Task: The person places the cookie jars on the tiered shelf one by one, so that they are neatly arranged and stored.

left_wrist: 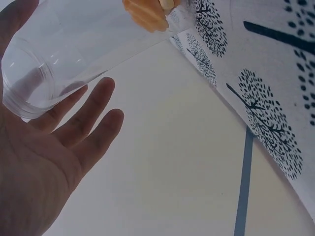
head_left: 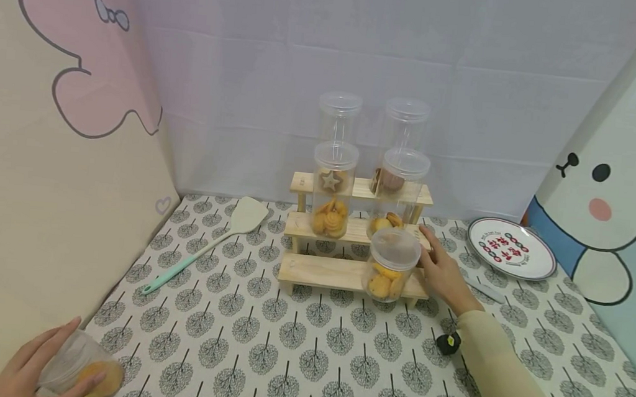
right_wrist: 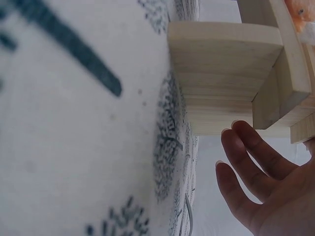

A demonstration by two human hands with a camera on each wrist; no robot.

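At the lower left, my left hand [head_left: 38, 366] grips a clear plastic jar [head_left: 67, 359] of cookies, tilted over the cloth. In the left wrist view its lid end lies by the palm, and several fingers [left_wrist: 96, 142] extend beneath it. My right hand [head_left: 444, 271] is at the right end of a three-step wooden rack [head_left: 318, 272], its fingertips right at the middle step. In the right wrist view, the lower fingers [right_wrist: 236, 182] are spread loosely beside the wood. Nearest that hand, a short lidded cookie jar [head_left: 394, 264] stands on the bottom step.
Two cookie jars [head_left: 333, 190] stand on the middle step, with taller jars [head_left: 339, 122] behind. A spatula [head_left: 207, 249] with a mint handle lies left of the rack. At right are a printed plate [head_left: 510, 248] and a grey handle [head_left: 484, 291]. Fabric walls surround the patterned tablecloth [head_left: 294, 358].
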